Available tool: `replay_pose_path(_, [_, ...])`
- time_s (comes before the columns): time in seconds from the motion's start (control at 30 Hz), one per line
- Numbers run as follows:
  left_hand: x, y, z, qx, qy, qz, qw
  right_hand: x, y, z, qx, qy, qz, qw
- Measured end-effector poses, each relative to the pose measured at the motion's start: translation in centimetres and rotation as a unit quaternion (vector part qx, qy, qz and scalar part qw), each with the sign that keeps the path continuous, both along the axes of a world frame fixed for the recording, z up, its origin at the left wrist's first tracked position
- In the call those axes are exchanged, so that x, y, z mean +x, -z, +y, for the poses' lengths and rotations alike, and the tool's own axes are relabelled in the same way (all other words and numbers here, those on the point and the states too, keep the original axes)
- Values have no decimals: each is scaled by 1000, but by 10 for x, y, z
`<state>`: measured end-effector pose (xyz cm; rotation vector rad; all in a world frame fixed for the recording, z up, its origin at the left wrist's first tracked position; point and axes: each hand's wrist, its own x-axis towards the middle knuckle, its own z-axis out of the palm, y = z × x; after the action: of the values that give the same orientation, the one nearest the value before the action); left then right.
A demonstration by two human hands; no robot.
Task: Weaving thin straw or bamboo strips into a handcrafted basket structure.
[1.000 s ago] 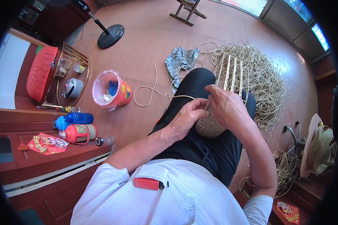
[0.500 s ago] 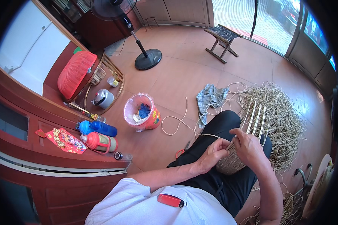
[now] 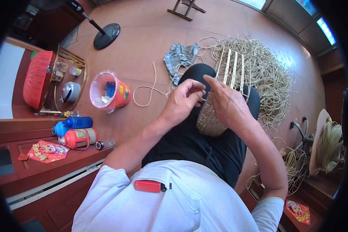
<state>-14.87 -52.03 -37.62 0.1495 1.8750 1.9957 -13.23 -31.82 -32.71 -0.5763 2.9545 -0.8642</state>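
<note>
A partly woven straw basket [image 3: 210, 121] rests on my lap, tilted, its long pale strands [image 3: 232, 69] standing out beyond the woven wall. My right hand [image 3: 232, 104] lies over the basket's upper edge and grips it, index finger extended along the rim. Just left of the basket, my left hand [image 3: 183, 101] is curled with thumb and fingers pinched together. A straw cord [image 3: 152, 88] runs from a loop on the floor toward that pinch and disappears behind the hand; its end at the fingertips is barely visible.
A big heap of loose straw cord [image 3: 265, 77] lies beyond my right knee. A checked cloth [image 3: 179, 58] is on the floor ahead, a lined bin [image 3: 110, 92] to the left. Bottles [image 3: 79, 137] stand on the red cabinet. At right hangs a cord bundle [image 3: 328, 147].
My left hand has drawn away from the basket's edge, up and to the left. My right hand stays on the basket. The whole view has shifted, lowering toward my lap.
</note>
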Motion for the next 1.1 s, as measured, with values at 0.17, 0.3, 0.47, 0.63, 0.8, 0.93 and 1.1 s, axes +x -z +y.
replay_pose_path(0.17, [-20,-5,-2,-52,82,-29,995,10,3,1,-3,21,-34,999])
replay_pose_path(0.3, [-30,-7,-1,-34,124,-53,990,16,0,-2,-28,54,-39,997])
replay_pose_path(0.47, [-60,-2,-7,79,282,-137,946,19,7,0,16,28,3,999])
replay_pose_path(0.63, [-83,-10,-9,2,392,-42,919,23,4,-2,27,37,-6,999])
replay_pose_path(0.8, [-88,-2,-6,22,398,-37,916,29,11,-2,-11,60,29,998])
replay_pose_path(0.93, [-79,-3,-3,84,349,-74,930,33,19,0,-80,72,97,989])
replay_pose_path(1.1, [-67,4,-2,137,278,-124,943,36,11,-2,-120,113,46,985])
